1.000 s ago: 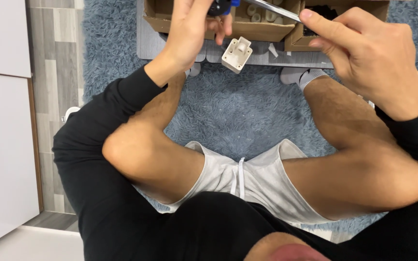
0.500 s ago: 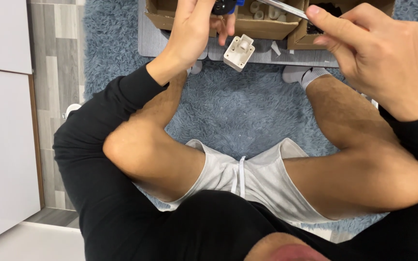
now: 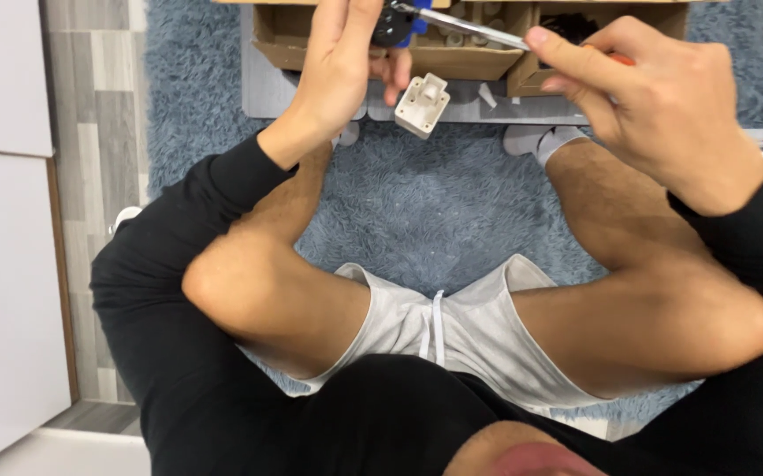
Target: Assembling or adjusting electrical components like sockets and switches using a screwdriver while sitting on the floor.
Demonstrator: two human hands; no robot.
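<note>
We see our left hand [image 3: 346, 66] w/ fingers curled tight round a small black-and-blue part [image 3: 396, 22] at top edge, over the open brown cardboard box [image 3: 478, 60]. Right hand [image 3: 663, 106] pinches a slim metal-shaft screwdriver [image 3: 469, 26], tip touching that part. Beige square plastic block [image 3: 423, 104] sits on the grey board [image 3: 267, 88] just below left fingers, not touched. Fluffy blue-grey rug [image 3: 416, 203] under crossed legs.

Two hands are in view: the left hand [image 3: 339, 66] grips one dark round part [image 3: 393, 25], and the right hand [image 3: 663, 106] grips one screwdriver [image 3: 469, 26]. Just below the left grip lies one beige plastic block [image 3: 423, 104]; behind both grips stand two cardboard boxes [image 3: 461, 60].
</note>
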